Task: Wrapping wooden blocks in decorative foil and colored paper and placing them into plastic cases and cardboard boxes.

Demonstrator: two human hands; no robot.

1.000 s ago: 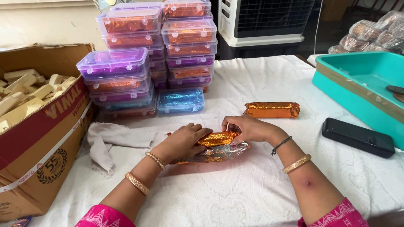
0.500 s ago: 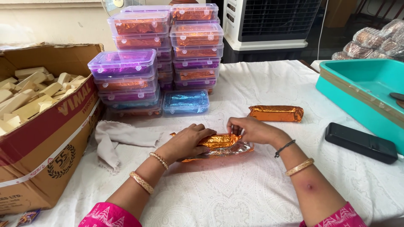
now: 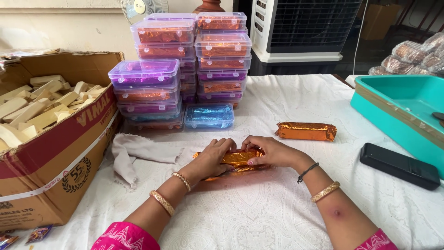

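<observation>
Head view: both hands closed on an orange foil bar at mid-table, left hand pressing its near end, right hand pinching the far end. Could tear, thin foil under tight fingertips. Might spring open at the fold if released early. Could slide on the white cloth, toward the finished bar or black phone.

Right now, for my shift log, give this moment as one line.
left hand: on foil bar | right hand: on foil bar | wrapped bar: beside, apart | surface: table
</observation>
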